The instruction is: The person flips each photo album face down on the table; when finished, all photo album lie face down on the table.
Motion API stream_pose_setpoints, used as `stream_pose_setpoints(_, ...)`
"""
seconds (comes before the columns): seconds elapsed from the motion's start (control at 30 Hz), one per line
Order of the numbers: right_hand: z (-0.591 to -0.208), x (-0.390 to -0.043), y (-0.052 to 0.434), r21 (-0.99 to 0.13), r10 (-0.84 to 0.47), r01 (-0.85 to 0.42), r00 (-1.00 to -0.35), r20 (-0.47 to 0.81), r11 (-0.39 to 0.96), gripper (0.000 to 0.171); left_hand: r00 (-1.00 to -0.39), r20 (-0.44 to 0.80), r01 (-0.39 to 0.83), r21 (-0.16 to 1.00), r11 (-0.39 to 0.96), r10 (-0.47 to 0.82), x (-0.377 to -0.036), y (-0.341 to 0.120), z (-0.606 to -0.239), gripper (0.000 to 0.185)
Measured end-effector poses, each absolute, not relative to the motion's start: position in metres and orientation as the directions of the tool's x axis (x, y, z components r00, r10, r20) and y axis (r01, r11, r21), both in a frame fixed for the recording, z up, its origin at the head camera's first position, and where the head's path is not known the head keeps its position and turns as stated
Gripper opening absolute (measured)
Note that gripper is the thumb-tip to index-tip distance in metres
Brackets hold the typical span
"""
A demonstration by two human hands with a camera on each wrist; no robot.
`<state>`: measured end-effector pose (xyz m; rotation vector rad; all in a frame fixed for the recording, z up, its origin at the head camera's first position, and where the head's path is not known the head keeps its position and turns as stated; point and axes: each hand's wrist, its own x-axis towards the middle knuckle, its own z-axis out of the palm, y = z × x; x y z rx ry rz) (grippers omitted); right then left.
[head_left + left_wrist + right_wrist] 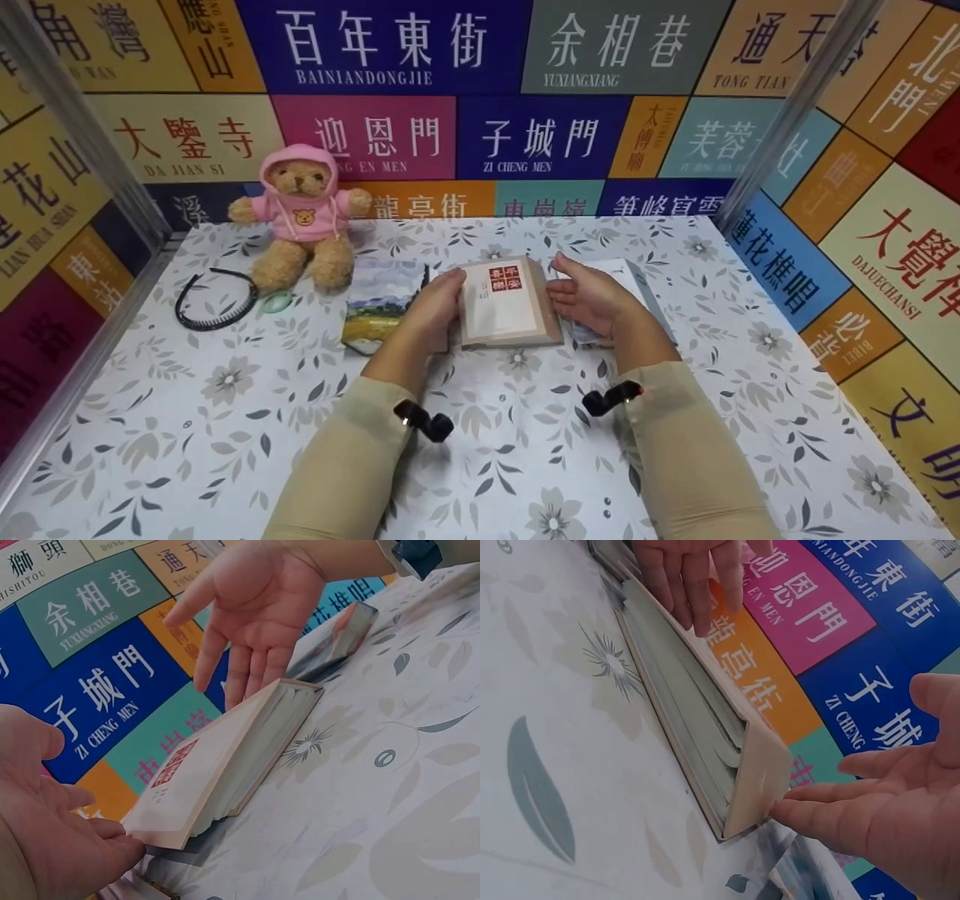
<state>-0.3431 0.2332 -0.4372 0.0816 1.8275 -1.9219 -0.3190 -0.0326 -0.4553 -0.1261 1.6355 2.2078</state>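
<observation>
A book (510, 315) with a cream cover and a red block of characters lies on the table between the two hands. My left hand (442, 304) is at its left edge; in the left wrist view the fingers (112, 840) are fairly straight, right at the cover's corner. On the other side, my right hand (592, 300) has its palm turned inward and fingers extended. Its fingertips (787, 811) meet the beige spine (761, 784) in the right wrist view. Loose page edges (255, 754) show along the near side, the cover slightly raised over them.
A book with a painted landscape cover (379, 315) lies left, partly behind the left hand. Another book (624, 271) is partly hidden by the right hand. Farther left are a teddy bear (304, 214) in a pink hoodie, a black headband (217, 324) and a green ring (276, 302).
</observation>
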Motion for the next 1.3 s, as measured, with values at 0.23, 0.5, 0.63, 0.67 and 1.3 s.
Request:
stream_pose_setpoints(0.23, -0.432, -0.338, 0.21, -0.967, -0.253, 0.248, -0.941, -0.226, -0.057, 0.067, -0.955, -0.272, -0.288, 0.945, -0.152, 0.121, -0.326, -0.04, -0.456, 0.058)
stream_pose_setpoints(0.5, -0.433, -0.332, 0.154, -0.967, -0.218, 0.226, -0.956, -0.196, -0.121, 0.047, -0.978, -0.204, -0.207, 0.968, -0.139, 0.035, -0.32, -0.073, -0.438, 0.056)
stream_pose_setpoints(0.63, -0.437, -0.331, 0.124, -0.964, -0.274, 0.22, -0.946, -0.173, -0.149, 0.049, -0.983, -0.181, -0.182, 0.969, -0.167, 0.022, -0.318, -0.097, -0.434, 0.056)
stream_pose_setpoints(0.67, -0.437, -0.33, 0.118, -0.964, -0.29, 0.217, -0.942, -0.167, -0.15, 0.049, -0.984, -0.175, -0.175, 0.97, -0.168, 0.017, -0.318, -0.103, -0.434, 0.056)
stream_pose_setpoints(1.3, -0.45, -0.334, 0.052, -0.973, -0.308, 0.207, -0.937, -0.166, -0.105, 0.055, -0.971, -0.221, -0.216, 0.974, -0.062, -0.096, -0.313, -0.187, -0.437, 0.061)
